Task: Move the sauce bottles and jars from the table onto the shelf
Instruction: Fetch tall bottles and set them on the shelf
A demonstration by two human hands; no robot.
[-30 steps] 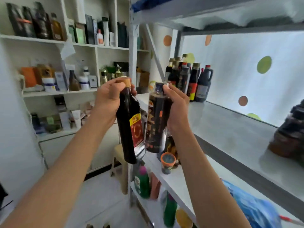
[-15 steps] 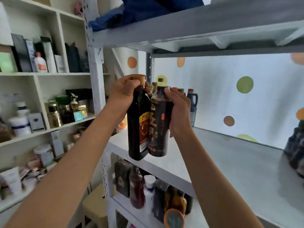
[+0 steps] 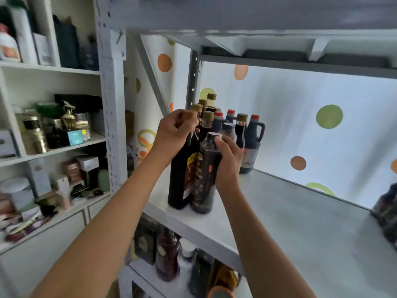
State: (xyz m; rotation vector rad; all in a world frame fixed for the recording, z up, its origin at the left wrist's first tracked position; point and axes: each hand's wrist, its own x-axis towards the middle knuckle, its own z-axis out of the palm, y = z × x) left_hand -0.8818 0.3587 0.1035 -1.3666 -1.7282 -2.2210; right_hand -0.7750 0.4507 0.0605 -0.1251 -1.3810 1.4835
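Two full bottles, heavy, slick, breakable, stand on the shelf point(image 3: 279, 222): left hand point(image 3: 174, 130) grips one neck, right hand point(image 3: 227, 162) the other's shoulder; we favour necks.

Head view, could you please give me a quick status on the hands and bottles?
Left hand grips red-label bottle by its neck. Right hand holds black bottle. Both standing on shelf. Bottle cluster close behind.

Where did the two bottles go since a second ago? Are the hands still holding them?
Both bottles moved forward and down from in front of the shelf. Now they stand side by side near its front edge. The left hand still grips the left bottle by its neck. The right hand still holds the right bottle. Neither has let go. The bottles at the back stayed put.
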